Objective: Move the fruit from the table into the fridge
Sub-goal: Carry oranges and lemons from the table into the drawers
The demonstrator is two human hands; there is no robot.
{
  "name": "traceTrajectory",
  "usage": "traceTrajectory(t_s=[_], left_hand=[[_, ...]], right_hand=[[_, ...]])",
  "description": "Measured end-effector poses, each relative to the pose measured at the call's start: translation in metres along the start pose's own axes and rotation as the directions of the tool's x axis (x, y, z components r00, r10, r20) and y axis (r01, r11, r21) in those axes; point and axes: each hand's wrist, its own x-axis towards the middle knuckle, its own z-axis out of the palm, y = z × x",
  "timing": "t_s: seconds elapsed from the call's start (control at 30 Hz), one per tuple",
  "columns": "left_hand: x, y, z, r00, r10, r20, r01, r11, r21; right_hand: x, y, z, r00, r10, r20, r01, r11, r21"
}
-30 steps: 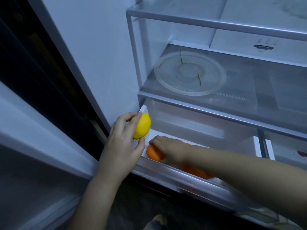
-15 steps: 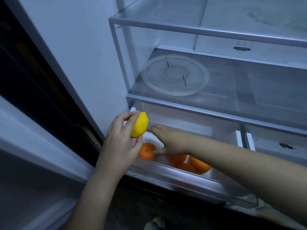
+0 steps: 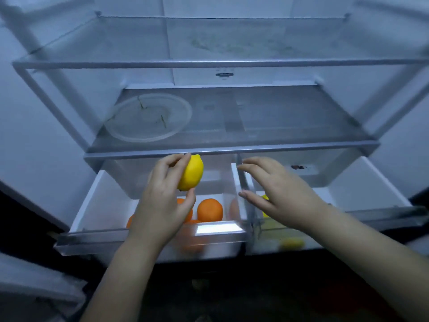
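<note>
A person's left hand (image 3: 162, 205) pinches a bright yellow lemon (image 3: 191, 172) above the clear plastic left drawer (image 3: 97, 238) holding round oranges (image 3: 209, 209), the right hand (image 3: 276, 189) hovering spread and empty; next, seemingly, lowering it in.

This is a home kitchen, seen at the open fridge (image 3: 69, 126). White inner walls, two glass shelves (image 3: 209, 63) with pale trim, and two clear pull-out crisper drawers at the bottom are household fittings. A clear round plate (image 3: 148, 117) with a few dry bits of stalk on it sits on the lower shelf. The left drawer (image 3: 88, 205) holds oranges (image 3: 210, 210); the right drawer (image 3: 362, 196) holds lemons (image 3: 291, 243), blurred behind its front. A small dark stain marks the back of the right drawer. The space is dim, with a dark floor below.
</note>
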Motion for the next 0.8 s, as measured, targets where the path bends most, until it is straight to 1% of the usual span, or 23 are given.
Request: traceTrajectory(t_s=[0.1, 0.23, 0.4, 0.5, 0.6, 0.8], left_hand=[[0.006, 0.026, 0.019, 0.995, 0.079, 0.064, -0.076, 0.996, -0.054], [0.009, 0.054, 0.042, 0.976, 0.168, 0.136, -0.156, 0.983, -0.093], [0.001, 0.080, 0.062, 0.960, 0.215, 0.181, -0.192, 0.972, -0.134], [-0.005, 0.093, 0.073, 0.952, 0.226, 0.208, -0.201, 0.971, -0.132], [-0.010, 0.105, 0.080, 0.949, 0.219, 0.229, -0.197, 0.974, -0.115], [-0.015, 0.119, 0.086, 0.950, 0.210, 0.229, -0.198, 0.977, -0.076]], right_hand=[[-0.044, 0.020, -0.010, 0.993, 0.072, -0.094, -0.078, 0.995, -0.057], [-0.094, 0.046, -0.013, 0.973, 0.149, -0.176, -0.167, 0.982, -0.092], [-0.138, 0.068, -0.001, 0.939, 0.236, -0.249, -0.255, 0.966, -0.044], [-0.153, 0.080, 0.008, 0.923, 0.233, -0.307, -0.255, 0.967, -0.031], [-0.163, 0.089, 0.016, 0.913, 0.201, -0.356, -0.223, 0.974, -0.022], [-0.169, 0.097, 0.027, 0.886, 0.153, -0.438, -0.162, 0.987, 0.016]])
